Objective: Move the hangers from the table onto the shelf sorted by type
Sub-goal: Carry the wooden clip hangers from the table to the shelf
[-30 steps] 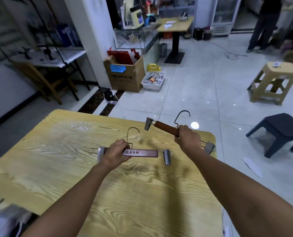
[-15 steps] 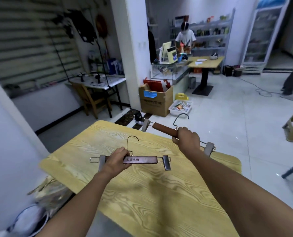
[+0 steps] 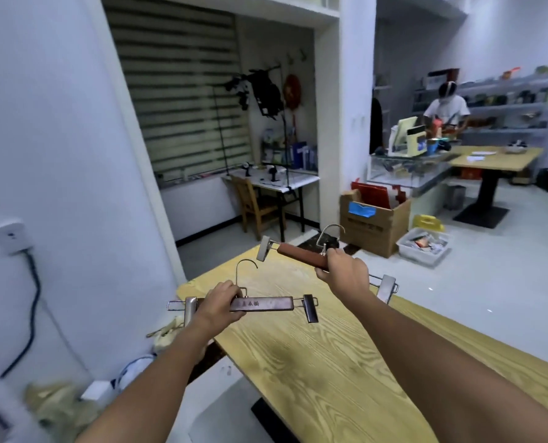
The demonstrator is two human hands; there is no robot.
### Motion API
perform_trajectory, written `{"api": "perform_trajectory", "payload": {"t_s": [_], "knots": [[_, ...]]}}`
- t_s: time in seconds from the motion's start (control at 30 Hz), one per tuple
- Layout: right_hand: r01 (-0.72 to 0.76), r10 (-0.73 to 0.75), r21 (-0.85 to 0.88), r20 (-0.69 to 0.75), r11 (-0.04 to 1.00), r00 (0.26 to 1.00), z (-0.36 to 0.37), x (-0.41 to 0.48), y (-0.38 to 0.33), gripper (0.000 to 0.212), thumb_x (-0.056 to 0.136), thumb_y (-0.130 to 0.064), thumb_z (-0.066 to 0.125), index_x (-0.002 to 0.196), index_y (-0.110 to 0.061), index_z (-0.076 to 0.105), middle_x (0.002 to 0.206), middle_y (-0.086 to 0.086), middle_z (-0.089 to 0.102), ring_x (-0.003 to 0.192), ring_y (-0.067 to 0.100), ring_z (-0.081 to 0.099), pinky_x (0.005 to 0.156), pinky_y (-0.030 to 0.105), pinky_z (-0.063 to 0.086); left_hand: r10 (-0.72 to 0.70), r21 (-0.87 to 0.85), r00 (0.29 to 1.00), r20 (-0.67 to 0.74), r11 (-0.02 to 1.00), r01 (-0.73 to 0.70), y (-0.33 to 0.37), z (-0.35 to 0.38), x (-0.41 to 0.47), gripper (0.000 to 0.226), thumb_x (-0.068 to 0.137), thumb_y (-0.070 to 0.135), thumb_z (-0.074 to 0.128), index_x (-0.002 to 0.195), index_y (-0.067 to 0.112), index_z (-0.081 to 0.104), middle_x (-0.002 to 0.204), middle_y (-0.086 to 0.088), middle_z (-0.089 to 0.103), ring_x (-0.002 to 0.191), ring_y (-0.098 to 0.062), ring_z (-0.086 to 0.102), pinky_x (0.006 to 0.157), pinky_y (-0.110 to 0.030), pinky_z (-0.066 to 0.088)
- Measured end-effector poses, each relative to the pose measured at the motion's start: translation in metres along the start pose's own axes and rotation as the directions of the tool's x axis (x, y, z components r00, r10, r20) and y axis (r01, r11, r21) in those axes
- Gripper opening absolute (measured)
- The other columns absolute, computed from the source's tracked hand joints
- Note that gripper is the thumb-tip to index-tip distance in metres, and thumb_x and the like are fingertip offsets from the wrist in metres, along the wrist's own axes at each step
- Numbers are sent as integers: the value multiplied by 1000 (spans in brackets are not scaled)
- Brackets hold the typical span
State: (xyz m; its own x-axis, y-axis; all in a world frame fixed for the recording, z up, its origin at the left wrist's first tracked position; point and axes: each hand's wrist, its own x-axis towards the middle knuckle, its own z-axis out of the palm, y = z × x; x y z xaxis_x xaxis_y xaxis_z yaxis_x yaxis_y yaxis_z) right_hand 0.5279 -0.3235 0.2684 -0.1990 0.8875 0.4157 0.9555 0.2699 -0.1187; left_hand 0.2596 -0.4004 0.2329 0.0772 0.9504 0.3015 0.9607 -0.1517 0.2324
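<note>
My left hand (image 3: pixel 219 303) grips a dark wooden clip hanger (image 3: pixel 266 304) by its bar, left of the hook; the bar lies level, with metal clips at both ends. My right hand (image 3: pixel 345 272) grips a second, reddish-brown clip hanger (image 3: pixel 298 252) near its hook, tilted with its left end higher. Both hangers are held above the light wooden table (image 3: pixel 324 356). No shelf for the hangers is in view close by.
A white wall (image 3: pixel 58 187) with a socket and cable stands close on the left. Bags lie on the floor by the table's left edge. A cardboard box (image 3: pixel 373 227), a plastic bin and a wooden chair stand beyond. A person works at a far counter.
My view has swung left and upward, from the floor and stools to the wall and window. Both hands keep their grip on the hangers, now over the table's left end.
</note>
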Motion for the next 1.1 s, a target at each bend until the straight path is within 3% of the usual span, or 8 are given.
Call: {"api": "perform_trajectory", "payload": {"t_s": [0.23,0.47,0.77,1.1], "knots": [[163,-160,66,-43,984,986,-1,19,-76,33,92,-45,50,109,-17,53,103,1,63,91,24,64,63,31,33,-169,33,981,-91,984,172,-40,-40,-44,30,79,24,72,101,9,60,103,-3,54,103,-22,48,83,-30,35],[323,-325,145,-14,935,946,0,28,-130,36,94,-46,48,113,-16,52,108,2,61,93,26,64,64,30,35,-294,90,944,-150,947,310,-75,-73,-89,32,78,27,74,101,7,61,103,-8,57,100,-24,51,82,-31,37],[434,-455,287,7,854,890,1,35,-174,34,95,-45,48,112,-17,52,105,2,62,91,26,65,69,32,49,-484,123,854,-191,851,510,-85,-103,-159,32,76,22,75,101,7,61,104,-8,56,102,-24,50,85,-31,38],[608,-668,428,-15,668,744,7,-14,-232,35,95,-44,49,110,-13,52,103,4,62,92,26,65,69,33,46,-680,178,687,-256,666,725,-44,-127,-255,36,79,24,73,106,6,61,106,-11,56,104,-26,49,86,-29,35]]}}
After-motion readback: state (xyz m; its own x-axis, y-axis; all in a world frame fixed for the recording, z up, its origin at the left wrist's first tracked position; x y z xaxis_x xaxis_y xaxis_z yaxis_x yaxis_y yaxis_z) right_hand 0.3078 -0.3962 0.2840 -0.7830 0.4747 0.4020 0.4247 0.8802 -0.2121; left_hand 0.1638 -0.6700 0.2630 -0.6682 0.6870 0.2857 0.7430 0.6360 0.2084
